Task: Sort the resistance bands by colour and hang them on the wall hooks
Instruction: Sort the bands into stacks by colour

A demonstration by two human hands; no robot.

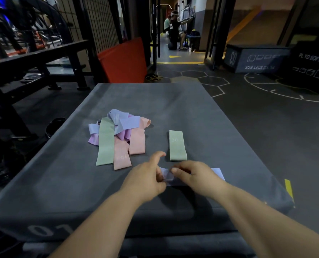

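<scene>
— Where is the band that we hold?
— Our left hand point(145, 176) and right hand point(195, 175) both pinch the lavender band point(218, 173), fingers curled on it, near the front edge of the grey box point(155, 97).
— And the room around?
— The green band point(177, 146) lies flat just beyond our hands. The mixed pile point(117, 135) is on the left, apart from it. Toward the far and right edges the top is bare.

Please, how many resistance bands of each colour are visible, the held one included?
Green bands: 2
Pink bands: 2
Purple band: 1
Pale blue bands, one of them held: 2
Total: at least 7, because some bands overlap.
</scene>
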